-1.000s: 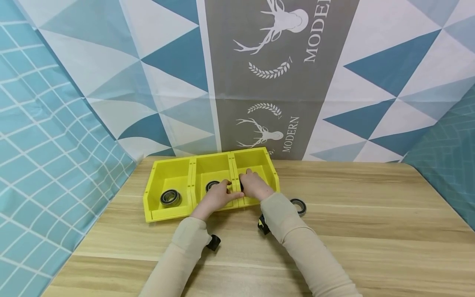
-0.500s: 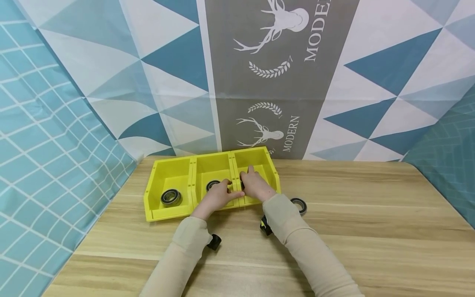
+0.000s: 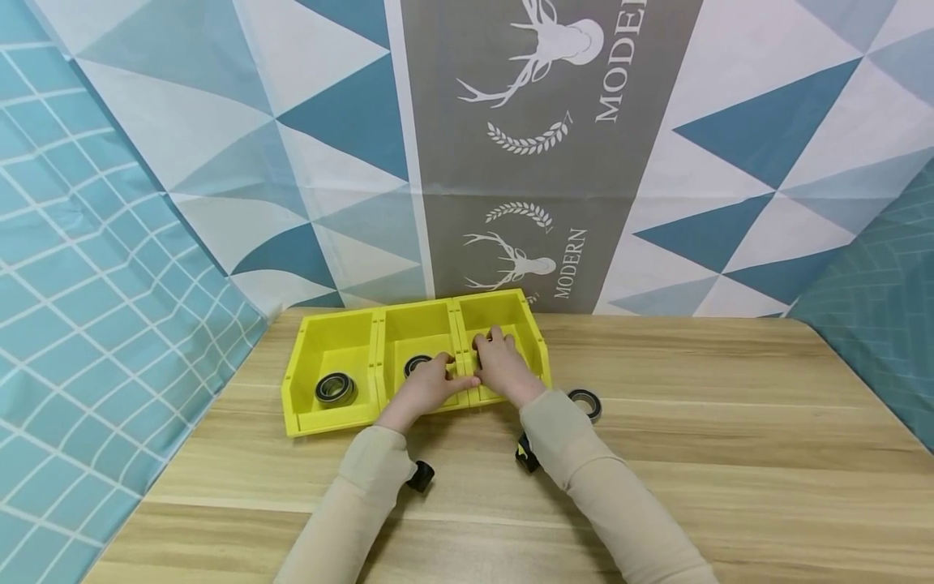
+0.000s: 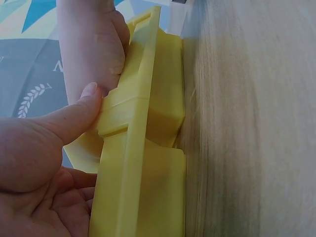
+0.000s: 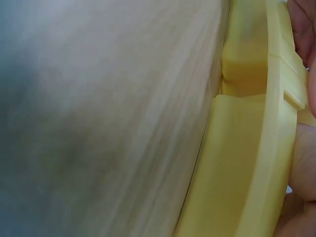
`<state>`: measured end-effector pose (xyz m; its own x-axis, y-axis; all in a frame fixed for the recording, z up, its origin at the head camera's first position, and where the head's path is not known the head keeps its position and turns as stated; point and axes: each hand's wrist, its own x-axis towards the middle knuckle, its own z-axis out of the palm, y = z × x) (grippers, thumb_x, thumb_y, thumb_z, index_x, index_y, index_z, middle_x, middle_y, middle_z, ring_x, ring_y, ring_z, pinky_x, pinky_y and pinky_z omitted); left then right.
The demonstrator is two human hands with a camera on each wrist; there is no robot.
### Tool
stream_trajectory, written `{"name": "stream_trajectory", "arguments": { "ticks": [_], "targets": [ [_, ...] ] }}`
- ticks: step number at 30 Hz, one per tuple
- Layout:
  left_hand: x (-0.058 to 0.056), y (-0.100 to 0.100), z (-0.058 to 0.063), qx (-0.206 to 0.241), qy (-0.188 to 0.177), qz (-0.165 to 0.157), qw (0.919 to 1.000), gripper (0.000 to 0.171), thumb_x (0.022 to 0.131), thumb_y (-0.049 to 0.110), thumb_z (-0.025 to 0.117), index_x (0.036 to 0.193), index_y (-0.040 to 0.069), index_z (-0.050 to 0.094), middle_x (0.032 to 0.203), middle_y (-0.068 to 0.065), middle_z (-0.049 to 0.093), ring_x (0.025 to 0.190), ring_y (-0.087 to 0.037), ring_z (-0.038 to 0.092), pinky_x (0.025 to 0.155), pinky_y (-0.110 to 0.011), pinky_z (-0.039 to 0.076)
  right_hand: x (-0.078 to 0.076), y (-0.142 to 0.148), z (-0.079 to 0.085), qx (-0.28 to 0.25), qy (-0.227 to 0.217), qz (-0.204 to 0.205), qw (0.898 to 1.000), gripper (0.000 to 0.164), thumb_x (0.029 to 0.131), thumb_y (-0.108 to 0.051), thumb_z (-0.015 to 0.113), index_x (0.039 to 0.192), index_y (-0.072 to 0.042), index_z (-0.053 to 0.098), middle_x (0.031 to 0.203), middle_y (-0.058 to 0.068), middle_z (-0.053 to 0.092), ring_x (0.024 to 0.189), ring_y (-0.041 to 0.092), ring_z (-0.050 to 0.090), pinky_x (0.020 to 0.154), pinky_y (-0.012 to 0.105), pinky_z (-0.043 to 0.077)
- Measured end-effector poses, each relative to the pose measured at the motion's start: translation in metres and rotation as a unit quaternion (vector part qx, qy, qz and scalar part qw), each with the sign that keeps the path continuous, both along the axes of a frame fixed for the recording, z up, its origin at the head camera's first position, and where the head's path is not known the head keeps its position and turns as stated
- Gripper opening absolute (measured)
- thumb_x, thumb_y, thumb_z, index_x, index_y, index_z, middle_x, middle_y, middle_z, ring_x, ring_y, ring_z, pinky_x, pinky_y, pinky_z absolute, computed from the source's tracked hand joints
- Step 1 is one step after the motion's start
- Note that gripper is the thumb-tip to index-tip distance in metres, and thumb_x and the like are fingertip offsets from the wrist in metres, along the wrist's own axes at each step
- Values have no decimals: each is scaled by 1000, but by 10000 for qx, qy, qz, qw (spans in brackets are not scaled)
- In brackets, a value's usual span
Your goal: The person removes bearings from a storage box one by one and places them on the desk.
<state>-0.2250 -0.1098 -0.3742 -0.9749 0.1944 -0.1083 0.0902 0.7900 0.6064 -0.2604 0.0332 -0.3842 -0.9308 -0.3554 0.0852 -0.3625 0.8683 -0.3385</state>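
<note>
Our left hand (image 3: 430,386) grips the smooth yellow bin (image 3: 337,332); whether our right hand (image 3: 503,367), in its right compartment, holds anything we cannot tell. Round, black-faced metallic bearings (image 3: 336,398) lie in the bin's left and middle compartments, another right of it on the wood-grained table (image 3: 730,454).

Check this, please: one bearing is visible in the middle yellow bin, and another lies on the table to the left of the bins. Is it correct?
The side is wrong: the second bearing lies on the table to the right of the bins, as the head view shows.
</note>
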Motion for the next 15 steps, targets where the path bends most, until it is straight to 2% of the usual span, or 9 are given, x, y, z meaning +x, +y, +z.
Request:
{"name": "stream_trajectory", "arguments": {
  "ticks": [3, 10, 15],
  "targets": [
    [0, 0, 0, 31, -58, 5, 10000, 76, 81, 52, 59, 130, -3, 43, 106, -17, 62, 91, -25, 61, 75, -39, 49, 3, 2, 0, -199, 106, -64, 9997, 28, 83, -14, 63, 108, -6, 54, 113, 17, 42, 98, 35, 43, 71, 38, 46],
    [1, 0, 1, 18, -91, 18, 10000, 76, 80, 53, 58, 130, -3, 42, 106, -16, 62, 90, -25, 60, 75, -39, 49, 6, 7, -1, -139, 787, -62, 9968, 21, 79, -14, 66, 95, -9, 53, 101, 12, 44, 95, 32, 42, 61, 33, 43],
    [1, 0, 2, 0, -84, 21, 10000, 77, 80, 54, 58, 130, -3, 42, 106, -17, 62, 93, -26, 60, 77, -40, 49, 8, 10, 0, -212, 859, -100, 9960, 21, 78, -14, 66, 93, -9, 51, 96, 9, 45, 90, 29, 42, 58, 31, 41]
  ]
}}
